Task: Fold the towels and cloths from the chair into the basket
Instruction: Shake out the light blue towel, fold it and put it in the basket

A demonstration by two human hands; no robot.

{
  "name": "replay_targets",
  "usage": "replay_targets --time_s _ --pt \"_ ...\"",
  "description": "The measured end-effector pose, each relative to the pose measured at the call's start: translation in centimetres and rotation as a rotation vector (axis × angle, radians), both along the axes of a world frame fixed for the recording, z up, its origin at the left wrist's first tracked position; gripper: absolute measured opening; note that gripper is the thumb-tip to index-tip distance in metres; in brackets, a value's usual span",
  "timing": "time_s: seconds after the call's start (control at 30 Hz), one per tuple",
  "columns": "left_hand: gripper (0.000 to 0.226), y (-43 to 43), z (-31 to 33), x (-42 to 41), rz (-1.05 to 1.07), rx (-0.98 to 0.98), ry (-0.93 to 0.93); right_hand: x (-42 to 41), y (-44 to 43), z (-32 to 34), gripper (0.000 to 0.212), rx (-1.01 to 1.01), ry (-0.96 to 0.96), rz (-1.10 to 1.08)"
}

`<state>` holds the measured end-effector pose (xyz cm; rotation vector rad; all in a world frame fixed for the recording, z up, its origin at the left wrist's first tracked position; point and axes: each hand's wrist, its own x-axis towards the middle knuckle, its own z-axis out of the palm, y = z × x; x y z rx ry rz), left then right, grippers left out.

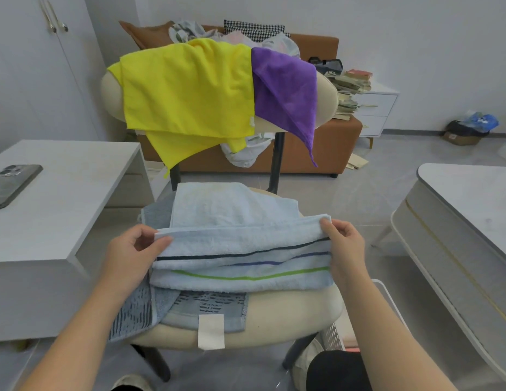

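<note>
Bright, even indoor light; soft shadows; wide-angle bending at edges; slight softness.

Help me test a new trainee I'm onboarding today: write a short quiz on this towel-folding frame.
1. Multiple choice: which hand grips the striped blue towel? A: left hand only. B: right hand only. C: both.
2. Fill in: over the chair back, beside the yellow cloth, hangs a ___ cloth.
3. True or false: a phone lies on the white table at the left.
Key: 1 C. 2 purple cloth. 3 true.
</note>
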<state>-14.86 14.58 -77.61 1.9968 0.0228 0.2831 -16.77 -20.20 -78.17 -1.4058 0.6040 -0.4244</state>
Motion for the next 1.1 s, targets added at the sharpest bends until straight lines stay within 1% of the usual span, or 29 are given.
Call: replay_targets --time_s 0.1,0.17,0.23,0.3,0.33,0.37,0.43,0.5,0.63,0.73,0.87,0.93,1.1 --pt "0.02 0.0 0.1 0.0 0.029 -0.02 -0.002 0.1 -0.1 0.0 0.016 0.002 -0.018 0.014" --pt "0.02 -0.1 0.2 0.0 0.04 -0.004 -0.001 0.2 -0.2 0.0 0.016 0.017 -0.042 0.025" --pt "0.018 -0.1 0.3 0.0 0.044 -0.026 -0.009 0.2 -0.4 0.2 0.021 0.032 -0.069 0.047" --pt "0.028 -0.1 0.4 -0.1 0.015 -0.061 -0.019 0.0 -0.7 0.3 0.028 0.039 -0.081 0.096" --pt "0.031 -0.1 0.5 -0.2 -0.002 -0.056 -0.018 0.0 -0.8 0.3 0.027 0.041 -0.083 0.126" --pt "0.027 -0.1 0.5 -0.2 -0.008 -0.036 -0.017 -0.1 -1.0 0.3 0.024 0.04 -0.084 0.153" --pt "0.012 -0.1 0.7 -0.3 0.014 -0.009 -0.013 -0.2 -1.1 0.4 0.019 0.014 -0.079 0.198" --pt "0.008 -0.4 0.9 -0.3 0.028 -0.042 -0.016 -0.3 -1.2 0.5 0.018 -0.036 -0.075 0.229" --pt "0.012 -1.2 1.6 -0.4 0.042 -0.124 -0.046 -0.5 -1.0 1.2 0.018 -0.113 -0.104 0.236" --pt "0.016 -1.5 2.8 -0.3 0.04 -0.099 -0.102 -0.9 -0.9 2.8 0.017 -0.151 -0.142 0.226" --pt "0.009 -2.0 7.5 0.1 0.035 -0.033 -0.218 -1.1 -1.3 7.6 0.009 -0.207 -0.242 0.197" --pt "0.005 -2.1 11.2 0.1 0.025 -0.019 -0.297 -1.3 -1.6 10.8 0.01 -0.251 -0.325 0.184" --pt "0.006 -1.9 20.9 -1.4 0.038 -0.037 -0.509 -3.5 -1.5 20.2 0.01 -0.398 -0.513 0.117"
